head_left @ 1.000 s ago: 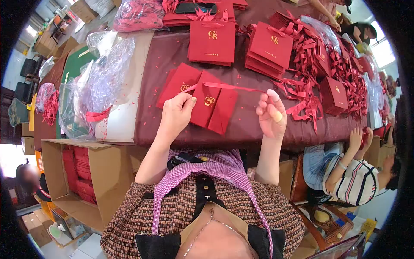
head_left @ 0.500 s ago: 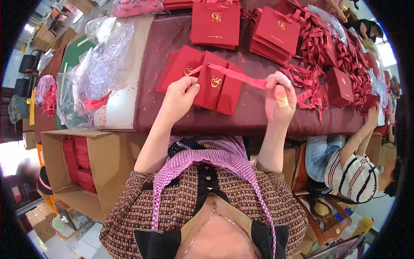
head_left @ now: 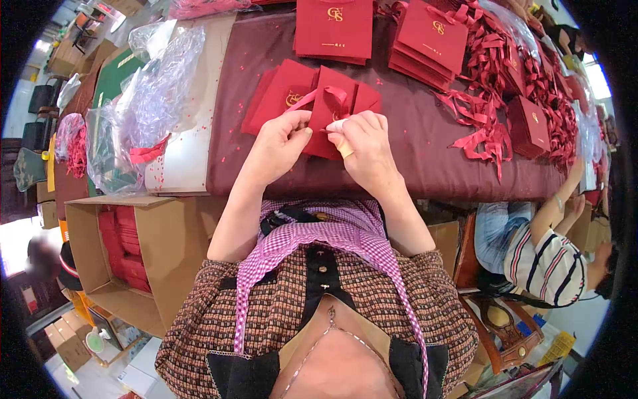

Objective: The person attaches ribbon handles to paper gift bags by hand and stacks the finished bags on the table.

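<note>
Several red paper bags with gold lettering lie overlapped on the dark red tablecloth; the top red bag point(head_left: 325, 95) is under my hands. A red ribbon point(head_left: 337, 94) runs across its front. My left hand point(head_left: 280, 141) pinches one end of the ribbon at the bag's left side. Close beside it, my right hand point(head_left: 364, 146) is closed on the ribbon over the lower part of the bag, with a pale wrap on one finger and a yellowish one on another. Its fingers hide much of the ribbon and the lettering.
Behind stand a red bag stack point(head_left: 333, 32) and another stack point(head_left: 427, 45). A ribbon heap point(head_left: 475, 126) lies to the right, clear plastic point(head_left: 156, 93) to the left. A cardboard box point(head_left: 174, 256) holds red bags below left. A person in a striped shirt point(head_left: 546, 266) sits at right.
My right hand has moved left and down from beyond the bag's right side to beside my left hand, bringing the ribbon with it. The stretched ribbon is now a short loop. The view has shifted slightly.
</note>
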Demonstrator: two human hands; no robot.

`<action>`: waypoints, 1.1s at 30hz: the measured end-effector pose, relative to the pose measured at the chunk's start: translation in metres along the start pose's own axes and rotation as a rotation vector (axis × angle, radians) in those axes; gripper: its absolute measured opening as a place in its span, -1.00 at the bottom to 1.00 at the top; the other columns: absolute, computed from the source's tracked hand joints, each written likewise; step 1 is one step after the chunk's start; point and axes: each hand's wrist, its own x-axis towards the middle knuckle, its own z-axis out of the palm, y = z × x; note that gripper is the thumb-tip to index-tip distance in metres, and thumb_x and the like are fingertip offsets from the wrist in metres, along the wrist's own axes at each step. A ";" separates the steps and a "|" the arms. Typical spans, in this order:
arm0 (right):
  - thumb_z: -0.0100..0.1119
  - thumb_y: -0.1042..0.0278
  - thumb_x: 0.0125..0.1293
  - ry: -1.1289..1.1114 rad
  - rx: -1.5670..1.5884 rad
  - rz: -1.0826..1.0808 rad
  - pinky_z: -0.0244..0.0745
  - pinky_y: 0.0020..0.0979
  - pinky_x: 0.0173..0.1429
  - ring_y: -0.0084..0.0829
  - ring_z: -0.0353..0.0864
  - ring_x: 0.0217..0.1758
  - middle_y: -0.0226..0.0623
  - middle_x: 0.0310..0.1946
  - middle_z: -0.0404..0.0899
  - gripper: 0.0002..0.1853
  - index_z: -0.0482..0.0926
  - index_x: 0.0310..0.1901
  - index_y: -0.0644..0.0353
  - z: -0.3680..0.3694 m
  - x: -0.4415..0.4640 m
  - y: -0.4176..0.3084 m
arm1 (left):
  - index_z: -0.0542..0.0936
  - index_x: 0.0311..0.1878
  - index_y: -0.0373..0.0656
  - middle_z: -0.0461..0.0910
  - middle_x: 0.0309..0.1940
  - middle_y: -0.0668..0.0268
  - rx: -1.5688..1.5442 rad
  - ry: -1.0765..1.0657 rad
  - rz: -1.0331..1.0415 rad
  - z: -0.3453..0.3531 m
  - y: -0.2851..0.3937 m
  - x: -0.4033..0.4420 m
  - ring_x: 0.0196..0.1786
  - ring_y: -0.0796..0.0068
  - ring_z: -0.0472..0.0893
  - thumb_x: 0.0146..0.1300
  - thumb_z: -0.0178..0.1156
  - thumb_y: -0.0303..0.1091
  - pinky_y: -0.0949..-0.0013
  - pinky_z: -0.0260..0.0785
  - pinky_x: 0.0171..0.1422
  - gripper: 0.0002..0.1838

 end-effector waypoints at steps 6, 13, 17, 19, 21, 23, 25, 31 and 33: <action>0.27 0.37 0.10 -0.016 -0.206 -0.122 0.30 -0.23 0.00 -0.29 0.47 -0.20 -0.34 -0.42 0.50 -0.89 0.54 -0.37 0.13 -0.001 0.008 -0.006 | 0.59 0.02 -0.34 0.44 -0.40 0.55 0.052 0.010 0.034 0.003 -0.002 0.000 -0.32 0.76 0.38 0.27 0.12 -0.61 0.60 0.28 -0.21 -0.74; 0.20 0.39 0.00 -0.114 -0.322 -0.228 0.30 -0.23 -0.03 -0.27 0.45 -0.25 -0.28 -0.43 0.50 -0.91 0.50 -0.44 0.14 -0.006 0.016 -0.012 | 0.57 -0.06 -0.39 0.50 -0.52 0.26 0.084 0.069 0.095 0.009 -0.003 -0.001 -0.42 0.60 0.47 0.21 0.17 -0.57 0.45 0.37 -0.30 -0.77; 0.15 0.34 -0.03 -0.164 -0.380 -0.260 0.29 -0.23 -0.05 -0.25 0.47 -0.27 -0.24 -0.48 0.52 -0.88 0.50 -0.48 0.17 -0.003 0.020 -0.012 | 0.58 -0.04 -0.37 0.64 -0.32 0.09 0.338 0.195 0.304 0.017 -0.002 -0.003 -0.24 0.41 0.65 0.22 0.11 -0.62 0.39 0.46 -0.15 -0.76; 0.16 0.31 -0.04 -0.190 -0.388 -0.267 0.29 -0.22 -0.05 -0.24 0.48 -0.31 -0.21 -0.50 0.54 -0.86 0.51 -0.49 0.19 -0.004 0.022 -0.016 | 0.56 -0.09 -0.37 0.61 -0.23 -0.11 0.395 0.200 0.326 0.022 0.012 -0.005 -0.13 -0.02 0.64 0.18 0.10 -0.61 0.17 0.48 -0.06 -0.78; 0.16 0.32 -0.02 -0.200 -0.338 -0.222 0.29 -0.23 -0.05 -0.24 0.49 -0.31 -0.21 -0.50 0.55 -0.87 0.53 -0.49 0.19 -0.005 0.022 -0.016 | 0.54 -0.13 -0.38 0.58 -0.24 -0.12 0.417 0.204 0.380 0.023 0.010 -0.005 -0.12 -0.12 0.59 0.16 0.10 -0.61 0.08 0.46 -0.06 -0.81; 0.12 0.37 0.01 -0.244 -0.158 -0.105 0.34 -0.18 -0.11 -0.13 0.56 -0.36 -0.12 -0.54 0.59 -0.87 0.55 -0.53 0.24 -0.009 0.025 -0.012 | 0.57 -0.10 -0.38 0.62 -0.23 -0.10 0.428 0.175 0.317 0.021 0.009 -0.007 -0.12 -0.05 0.65 0.19 0.12 -0.59 0.21 0.50 -0.05 -0.80; 0.12 0.38 0.02 -0.301 0.012 -0.007 0.36 -0.13 -0.15 -0.07 0.57 -0.38 -0.07 -0.55 0.59 -0.86 0.54 -0.55 0.26 -0.014 0.026 -0.004 | 0.56 -0.09 -0.38 0.62 -0.23 -0.09 0.425 0.163 0.357 0.022 0.014 -0.012 -0.13 -0.04 0.65 0.19 0.14 -0.58 0.20 0.50 -0.05 -0.79; 0.14 0.42 0.00 -0.309 -0.051 -0.041 0.36 -0.13 -0.19 -0.06 0.54 -0.41 -0.09 -0.57 0.55 -0.90 0.50 -0.56 0.24 -0.019 0.020 -0.010 | 0.50 -0.19 -0.38 0.57 -0.28 -0.08 0.468 0.104 0.382 0.030 0.017 -0.014 -0.16 -0.11 0.58 0.17 0.07 -0.61 0.07 0.44 -0.08 -0.86; 0.18 0.45 0.01 -0.240 -0.241 -0.192 0.31 -0.23 -0.13 -0.20 0.48 -0.36 -0.23 -0.55 0.50 -0.92 0.47 -0.51 0.18 -0.020 0.015 -0.016 | 0.49 -0.22 -0.36 0.57 -0.31 -0.08 0.397 0.070 0.351 0.030 0.020 -0.015 -0.19 -0.12 0.57 0.17 0.05 -0.62 0.06 0.45 -0.10 -0.89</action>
